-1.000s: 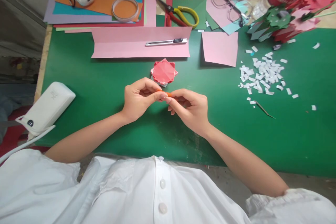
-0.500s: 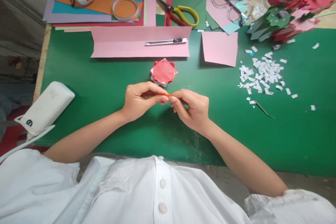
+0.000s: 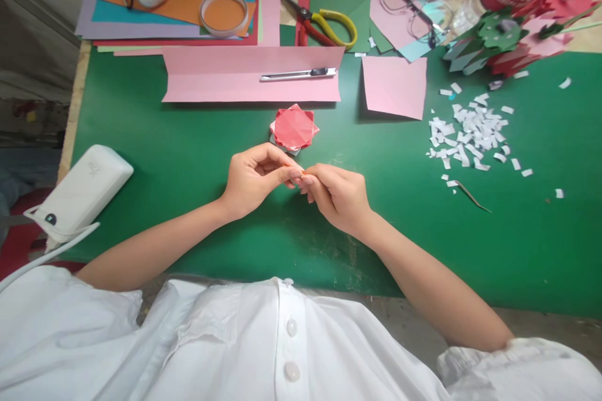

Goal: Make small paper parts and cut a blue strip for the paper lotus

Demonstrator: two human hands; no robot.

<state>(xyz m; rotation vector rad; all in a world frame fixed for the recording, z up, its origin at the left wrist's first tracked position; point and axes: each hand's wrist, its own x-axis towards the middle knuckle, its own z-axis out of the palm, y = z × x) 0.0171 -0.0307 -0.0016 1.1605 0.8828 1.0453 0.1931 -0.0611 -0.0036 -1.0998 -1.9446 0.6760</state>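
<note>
My left hand [image 3: 254,178] and my right hand [image 3: 336,194] meet fingertip to fingertip over the green mat [image 3: 179,156]. Both pinch a tiny orange paper piece [image 3: 303,171]; only a sliver of it shows between the fingers. Just beyond the hands lies a folded red paper flower [image 3: 294,128] on the mat, untouched. Both hands hover slightly above the mat near its middle.
A long pink sheet [image 3: 221,75] carries a utility knife [image 3: 298,74]. Scissors [image 3: 324,25], a tape roll [image 3: 224,13], glasses [image 3: 409,3] and coloured papers lie at the back. White paper scraps [image 3: 470,135] and tweezers [image 3: 471,195] are right; a white device [image 3: 78,191] left.
The orange piece has been drawn in between the fingers, so less of it shows. My right hand has shifted slightly left and closer to my left hand.
</note>
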